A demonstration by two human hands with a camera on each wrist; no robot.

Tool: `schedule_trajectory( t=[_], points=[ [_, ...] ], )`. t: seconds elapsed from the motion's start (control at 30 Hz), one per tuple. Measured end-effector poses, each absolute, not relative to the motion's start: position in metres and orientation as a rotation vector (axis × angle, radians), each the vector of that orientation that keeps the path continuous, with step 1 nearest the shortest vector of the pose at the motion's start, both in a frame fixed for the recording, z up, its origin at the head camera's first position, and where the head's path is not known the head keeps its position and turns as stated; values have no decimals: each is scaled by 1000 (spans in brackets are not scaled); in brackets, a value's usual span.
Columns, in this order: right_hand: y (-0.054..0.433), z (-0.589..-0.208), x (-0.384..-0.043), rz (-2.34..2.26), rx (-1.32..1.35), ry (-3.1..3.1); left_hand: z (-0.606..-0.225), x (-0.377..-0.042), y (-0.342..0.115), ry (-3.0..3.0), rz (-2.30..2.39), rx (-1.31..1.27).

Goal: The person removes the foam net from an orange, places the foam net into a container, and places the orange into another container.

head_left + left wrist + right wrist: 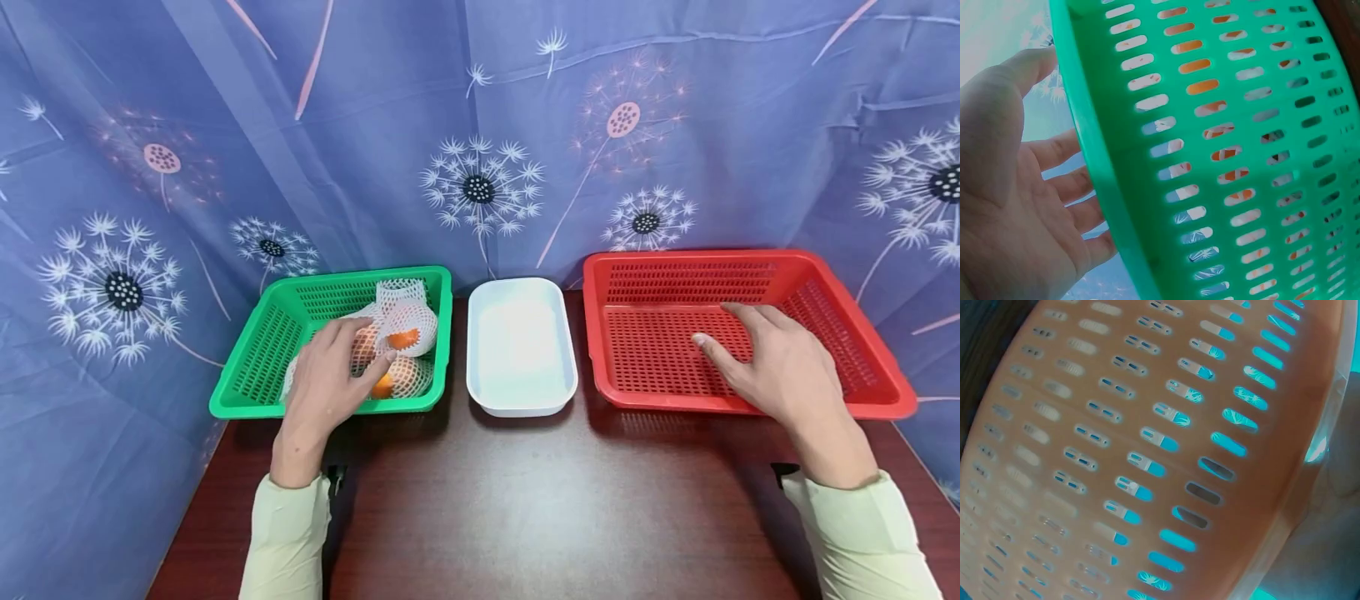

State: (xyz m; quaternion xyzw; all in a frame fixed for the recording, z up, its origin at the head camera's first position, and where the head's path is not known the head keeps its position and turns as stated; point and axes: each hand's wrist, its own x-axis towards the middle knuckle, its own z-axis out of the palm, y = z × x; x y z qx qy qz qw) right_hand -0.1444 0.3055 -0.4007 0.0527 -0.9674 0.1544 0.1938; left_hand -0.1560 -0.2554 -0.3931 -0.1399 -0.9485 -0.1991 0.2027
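Note:
Over the near left part of the green basket [258,411] hovers my left hand [322,379], its fingers relaxed and spread, holding nothing that I can see. Inside that basket lie several orange fruits [411,329] in white foam nets, partly hidden by the hand. In the left wrist view the left hand [1029,194] shows beyond the basket's rim. My right hand [787,362] reaches over the red basket [645,350], thumb and fingers apart, with nothing between them. The right wrist view mostly shows the slotted wall of the red basket [1166,456].
Between the two baskets stands a white rectangular tray [520,346]. All three sit along the back of a dark brown table [525,508]. Right behind them hangs a blue curtain [360,167] with dandelion prints.

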Motion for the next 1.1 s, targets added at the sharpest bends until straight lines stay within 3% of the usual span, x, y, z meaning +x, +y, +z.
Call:
schedule_trajectory(
  t=[1.1],
  points=[
    [293, -398, -144, 472, 268, -2625, -393, -168, -241, -2637, -559, -552]
  ],
)
